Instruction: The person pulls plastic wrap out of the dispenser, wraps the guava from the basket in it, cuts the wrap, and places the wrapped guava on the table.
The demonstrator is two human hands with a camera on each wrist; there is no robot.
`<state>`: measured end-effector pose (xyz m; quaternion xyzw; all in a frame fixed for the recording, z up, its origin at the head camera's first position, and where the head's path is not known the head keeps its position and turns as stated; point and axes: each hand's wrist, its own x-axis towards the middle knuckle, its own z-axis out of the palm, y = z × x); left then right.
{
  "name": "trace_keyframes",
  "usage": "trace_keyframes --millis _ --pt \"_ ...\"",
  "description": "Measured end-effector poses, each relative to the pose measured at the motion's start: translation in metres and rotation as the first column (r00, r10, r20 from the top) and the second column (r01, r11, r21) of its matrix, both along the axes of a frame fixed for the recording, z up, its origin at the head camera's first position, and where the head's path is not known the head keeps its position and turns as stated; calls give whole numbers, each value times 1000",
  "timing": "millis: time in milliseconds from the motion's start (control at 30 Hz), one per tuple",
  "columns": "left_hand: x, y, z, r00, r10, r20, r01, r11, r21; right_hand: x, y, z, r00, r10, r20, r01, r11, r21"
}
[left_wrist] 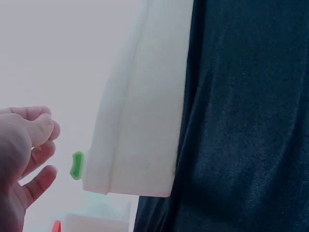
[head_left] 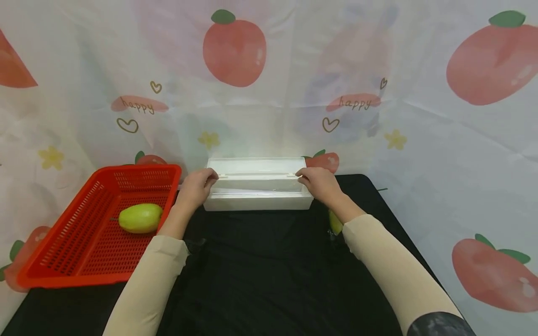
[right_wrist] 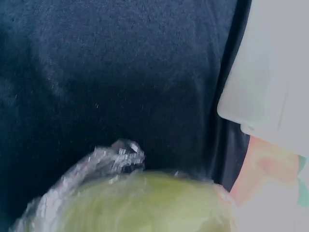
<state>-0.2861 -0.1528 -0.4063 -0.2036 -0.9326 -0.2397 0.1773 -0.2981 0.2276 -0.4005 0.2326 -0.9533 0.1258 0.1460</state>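
Observation:
A long white cling film dispenser (head_left: 258, 203) stands at the back of the table with its lid (head_left: 257, 165) raised. My left hand (head_left: 196, 185) is at its left end, thumb and fingertips pinched together. In the left wrist view, that hand (left_wrist: 26, 150) is beside the dispenser (left_wrist: 145, 125). At the right end my right hand (head_left: 320, 184) pinches in the same way. Between both hands shows a faint, glossy sheet of clear cling film (head_left: 260, 185), its edges hard to make out. The right wrist view does not show the right hand.
A red plastic basket (head_left: 101, 179) on the left holds a green-yellow fruit (head_left: 140, 218). Below my right forearm lies another yellow-green fruit (right_wrist: 149, 205), wrapped in clear film. Black cloth (head_left: 260, 280) covers the table, and a printed curtain (head_left: 286, 93) hangs behind.

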Motion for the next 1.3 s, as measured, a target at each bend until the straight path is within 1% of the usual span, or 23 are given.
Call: trace_keyframes --millis 100,233,333,467,633,833,967,1067,1233,1300 --pt "0 0 1 999 -3 -43 4 1000 15 2 3 4 1000 -7 -15 6 1000 -24" --pt "0 -1 4 998 10 -69 -6 999 49 5 5 9 1000 1 -31 -4 994 -112" --pt "0 -1 7 997 28 -71 -22 996 88 7 4 13 999 12 -35 -19 980 -196" --pt "1 0 12 995 34 -95 -22 992 121 7 3 18 1000 7 -23 -13 958 -288" --pt "3 0 19 991 49 -122 -31 989 147 5 1 23 1000 15 13 -9 933 -360" --pt "5 -2 24 989 59 -133 -36 985 167 4 2 28 999 14 39 3 919 -393" --pt "6 -2 30 987 64 -151 -35 983 182 2 1 33 1000 11 12 -5 913 -408" --pt "8 -3 34 984 68 -165 -34 980 198 0 0 37 1000 1 0 -1 915 -404" --pt "11 -3 39 977 53 -205 -6 975 222 4 -1 44 1000 -26 10 28 910 -413" --pt "13 -3 40 975 57 -215 -7 974 227 6 -2 45 999 -29 15 33 907 -420"
